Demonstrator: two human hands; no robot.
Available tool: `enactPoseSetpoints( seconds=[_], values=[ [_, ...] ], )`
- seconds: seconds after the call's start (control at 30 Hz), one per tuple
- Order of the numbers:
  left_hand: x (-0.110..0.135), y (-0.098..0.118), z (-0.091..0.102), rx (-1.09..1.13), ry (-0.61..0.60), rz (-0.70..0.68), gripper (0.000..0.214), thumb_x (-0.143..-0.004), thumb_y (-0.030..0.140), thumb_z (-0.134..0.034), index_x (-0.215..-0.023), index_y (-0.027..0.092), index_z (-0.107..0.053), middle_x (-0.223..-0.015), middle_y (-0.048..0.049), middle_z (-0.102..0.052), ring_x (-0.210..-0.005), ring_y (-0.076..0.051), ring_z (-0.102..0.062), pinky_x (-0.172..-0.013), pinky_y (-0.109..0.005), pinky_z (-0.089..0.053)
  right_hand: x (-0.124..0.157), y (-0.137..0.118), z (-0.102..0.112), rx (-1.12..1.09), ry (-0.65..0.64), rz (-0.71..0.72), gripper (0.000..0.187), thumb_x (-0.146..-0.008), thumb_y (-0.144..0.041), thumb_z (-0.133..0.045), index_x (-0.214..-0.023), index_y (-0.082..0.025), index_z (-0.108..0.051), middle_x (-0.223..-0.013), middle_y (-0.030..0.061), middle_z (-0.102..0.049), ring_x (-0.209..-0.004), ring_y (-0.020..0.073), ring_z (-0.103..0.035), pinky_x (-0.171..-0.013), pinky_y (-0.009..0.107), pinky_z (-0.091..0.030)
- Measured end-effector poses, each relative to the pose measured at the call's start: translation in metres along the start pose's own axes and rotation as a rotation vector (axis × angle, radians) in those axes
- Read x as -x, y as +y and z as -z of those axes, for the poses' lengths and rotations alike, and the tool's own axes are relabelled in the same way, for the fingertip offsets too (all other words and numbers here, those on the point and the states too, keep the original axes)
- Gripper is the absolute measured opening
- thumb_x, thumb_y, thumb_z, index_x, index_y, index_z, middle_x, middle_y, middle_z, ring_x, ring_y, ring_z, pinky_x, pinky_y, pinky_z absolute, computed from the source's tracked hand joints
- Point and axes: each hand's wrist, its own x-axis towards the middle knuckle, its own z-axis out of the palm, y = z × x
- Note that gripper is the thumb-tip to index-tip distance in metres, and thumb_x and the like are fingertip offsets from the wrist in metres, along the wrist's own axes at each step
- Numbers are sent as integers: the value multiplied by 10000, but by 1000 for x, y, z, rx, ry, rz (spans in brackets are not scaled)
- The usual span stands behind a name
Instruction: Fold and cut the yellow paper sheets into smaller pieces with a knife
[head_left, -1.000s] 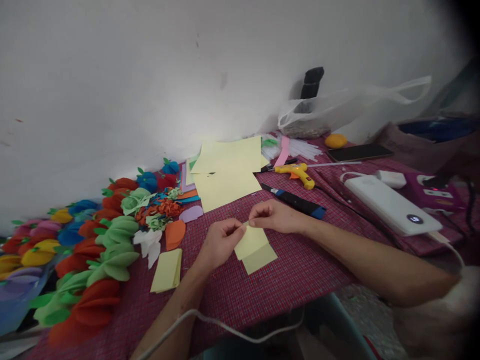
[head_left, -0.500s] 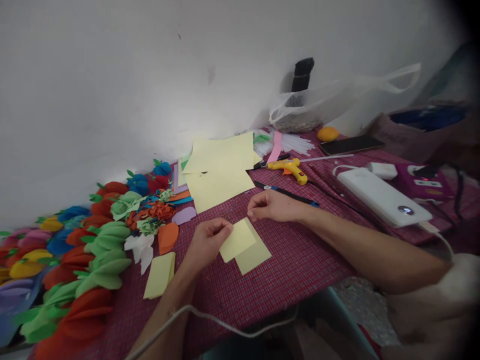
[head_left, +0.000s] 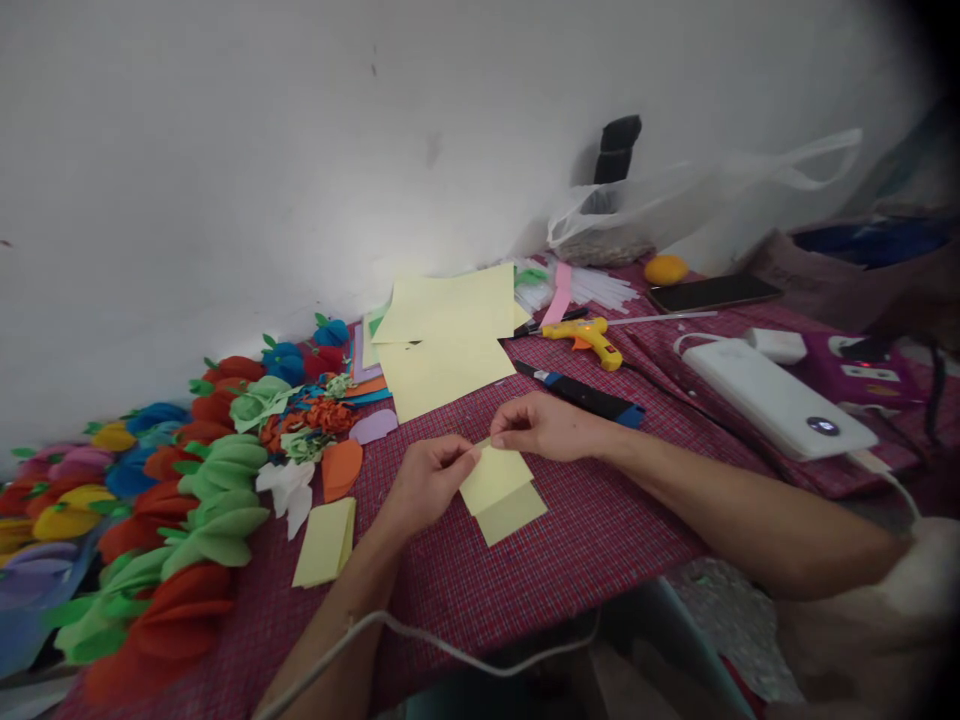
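Observation:
My left hand [head_left: 431, 478] pinches the upper left corner of a pale yellow paper piece [head_left: 496, 480] between thumb and fingers. At the same piece's top edge, my right hand [head_left: 536, 425] has its thumb and fingertips closed on the paper. Under it, partly covered, another yellow paper piece [head_left: 514, 518] lies on the checked red cloth. A small stack of yellow paper pieces [head_left: 324, 542] rests left of my left forearm. Beyond my hands lie large yellow sheets [head_left: 446, 375], and a black and blue utility knife [head_left: 592, 398] is just behind my right hand.
Colourful paper fruit shapes [head_left: 217, 500] crowd the left side. Paper scraps [head_left: 311, 425] sit beside them. To the right are a yellow glue gun [head_left: 592, 340], a white power bank [head_left: 780, 395], a phone [head_left: 712, 293] and a purple power strip [head_left: 862, 372]. A white cable [head_left: 465, 655] crosses in front.
My right hand has come down and left onto the paper's top edge, where it now grips. The upper yellow piece has shifted slightly over the lower one. The view has moved a little.

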Motion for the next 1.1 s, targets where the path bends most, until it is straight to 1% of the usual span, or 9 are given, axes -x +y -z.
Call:
enactPoseSetpoints(
  seconds=[0.23, 0.37, 0.43, 0.47, 0.53, 0.6, 0.67, 0.8, 1.1],
  values=[
    [2, 4, 22, 102, 20, 63, 206, -762, 293, -533, -638, 145, -604, -583, -3, -613, -547, -110, -533, -554, -207, -396, 6, -7, 22, -38, 72, -16, 121, -735, -239, -548, -701, -133, -592, -596, -21, -520, -526, 71, -415, -505, 211, -319],
    [1, 4, 32, 130, 229, 67, 171, -737, 287, -554, -644, 150, -596, -549, 1, -612, -532, -114, -543, -558, -209, -406, 7, -6, 28, -87, 157, 23, 134, -746, -259, -548, -696, -139, -582, -584, -21, -516, -525, 75, -416, -507, 215, -318],
    [0, 4, 28, 142, 303, 31, 199, -769, 323, -524, -728, 152, -618, -650, -13, -648, -626, -124, -569, -623, -217, -419, 7, -6, 25, -81, 142, 27, 129, -743, -255, -550, -695, -141, -588, -590, -20, -525, -529, 76, -420, -510, 215, -325],
    [-1, 4, 23, 137, 300, 14, 226, -785, 347, -509, -785, 154, -627, -720, -20, -662, -685, -132, -575, -657, -222, -420, 6, -6, 21, -71, 123, 23, 123, -739, -250, -552, -697, -142, -593, -594, -20, -531, -532, 77, -425, -511, 214, -329],
    [-1, 4, 12, 119, 203, 10, 274, -792, 391, -504, -837, 153, -632, -779, -23, -657, -720, -141, -565, -654, -226, -414, 5, -7, 14, -54, 76, 10, 115, -733, -241, -554, -708, -140, -603, -605, -19, -545, -538, 77, -437, -516, 210, -340],
    [-2, 3, 2, 95, 77, 22, 287, -785, 405, -516, -773, 141, -629, -691, -4, -614, -633, -125, -525, -573, -213, -386, 4, -8, 8, -48, 48, 1, 116, -731, -235, -552, -716, -135, -608, -615, -15, -558, -547, 79, -451, -526, 209, -355],
    [-2, 1, -2, 79, 18, 33, 291, -786, 392, -516, -694, 132, -607, -601, 16, -547, -558, -100, -463, -517, -201, -341, 4, -9, 5, -55, 55, -7, 116, -729, -230, -549, -716, -131, -610, -621, -11, -567, -553, 81, -460, -535, 210, -365],
    [-1, 0, 1, 81, 49, 38, 280, -796, 355, -499, -642, 131, -569, -579, 25, -498, -551, -90, -422, -523, -200, -324, 2, -7, 5, -98, 104, -20, 111, -722, -228, -548, -718, -130, -600, -627, -12, -568, -547, 76, -465, -535, 206, -370],
    [2, 5, -4, -44, 10, -18, 290, -806, 337, -467, -637, 140, -596, -567, 25, -503, -551, -100, -434, -514, -195, -321, 0, -5, -9, -15, 48, -9, 128, -718, -235, -545, -721, -135, -626, -601, -20, -559, -534, 74, -458, -485, 191, -344]
  ],
)
